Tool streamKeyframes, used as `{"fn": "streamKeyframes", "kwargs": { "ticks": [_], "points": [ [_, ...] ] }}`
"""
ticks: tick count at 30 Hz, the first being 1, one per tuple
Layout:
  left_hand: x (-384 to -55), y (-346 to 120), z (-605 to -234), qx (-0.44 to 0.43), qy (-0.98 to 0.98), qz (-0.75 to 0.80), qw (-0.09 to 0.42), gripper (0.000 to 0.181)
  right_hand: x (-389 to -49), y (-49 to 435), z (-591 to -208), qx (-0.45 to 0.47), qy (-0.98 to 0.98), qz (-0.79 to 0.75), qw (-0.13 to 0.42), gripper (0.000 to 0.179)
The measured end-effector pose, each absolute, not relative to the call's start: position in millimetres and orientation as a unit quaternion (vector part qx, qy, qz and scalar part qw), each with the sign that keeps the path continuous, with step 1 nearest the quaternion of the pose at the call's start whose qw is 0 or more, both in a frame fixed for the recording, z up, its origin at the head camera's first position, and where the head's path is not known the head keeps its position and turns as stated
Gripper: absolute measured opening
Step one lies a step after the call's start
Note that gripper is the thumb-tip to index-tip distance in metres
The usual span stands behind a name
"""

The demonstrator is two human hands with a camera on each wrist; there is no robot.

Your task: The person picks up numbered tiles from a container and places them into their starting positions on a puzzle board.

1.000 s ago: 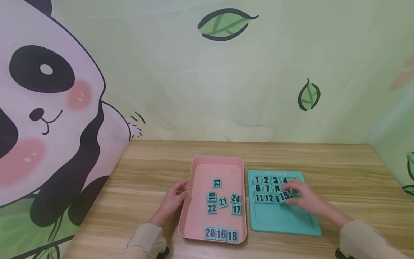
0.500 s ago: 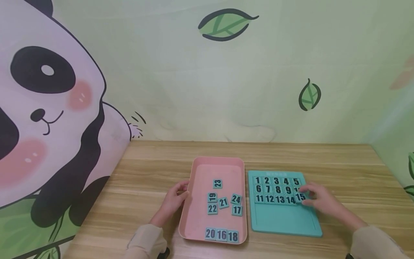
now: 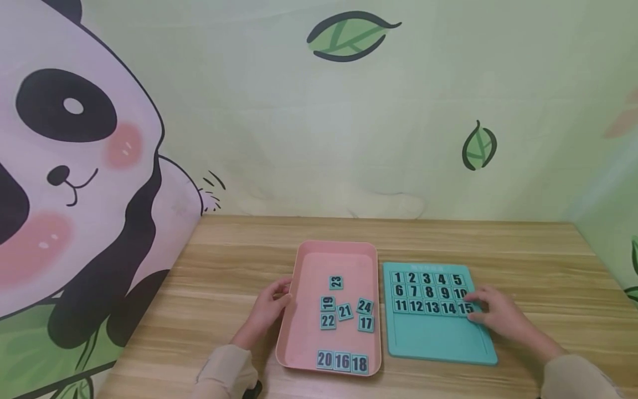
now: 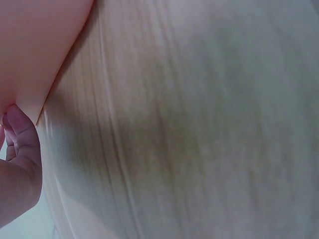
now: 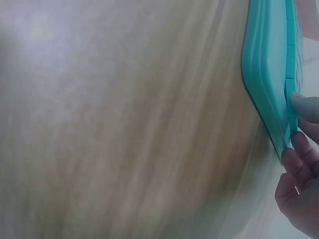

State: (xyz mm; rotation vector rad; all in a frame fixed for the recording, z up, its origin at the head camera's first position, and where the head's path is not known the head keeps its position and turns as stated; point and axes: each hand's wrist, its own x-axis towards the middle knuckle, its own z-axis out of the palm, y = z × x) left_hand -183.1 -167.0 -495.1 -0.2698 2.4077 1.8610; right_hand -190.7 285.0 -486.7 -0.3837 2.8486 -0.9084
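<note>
My left hand (image 3: 269,306) holds the left rim of the pink tray (image 3: 346,259), thumb at the edge; the left wrist view also shows this grip on the tray wall (image 4: 42,59). My right hand (image 3: 498,313) pinches the number tile 15 (image 3: 463,308) at the right end of the third row on the teal number board (image 3: 433,337). The right wrist view shows thumb and fingers about one tile (image 5: 292,112), at the board's edge. Tiles 1 to 15 stand in order in three rows; the right fingers partly cover 10 and 15.
In the tray lie several loose tiles, among them 23, 21 (image 3: 344,311) and 24. Tiles 20, 16 (image 3: 342,362) and 18 line its near edge. Tray and board stand side by side on a wooden table (image 3: 239,244), before a printed panda backdrop (image 3: 349,138).
My right hand has carried tile 15 rightward across the board and lowered it into the third row's right end, beside 14. My left hand stays on the tray rim.
</note>
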Motion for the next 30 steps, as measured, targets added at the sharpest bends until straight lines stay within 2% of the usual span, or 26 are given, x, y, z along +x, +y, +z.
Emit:
{"fn": "streamKeyframes", "kwargs": {
  "ticks": [9,14,19,30],
  "points": [
    [-182,-167,-494,-0.087,0.788,0.609,0.039,0.036,-190,280,-487,-0.119,0.954,-0.268,0.059,0.039],
    [-182,-167,-494,-0.088,0.788,0.608,0.041,0.036,-192,273,-479,-0.139,0.952,-0.271,0.039,0.042],
    [-183,-167,-493,-0.089,0.791,0.603,0.041,0.036,-195,256,-466,-0.185,0.935,-0.301,0.01,0.036],
    [-183,-167,-493,-0.098,0.794,0.598,0.054,0.037,-199,214,-457,-0.234,0.909,-0.345,0.01,0.031]
  ]
}}
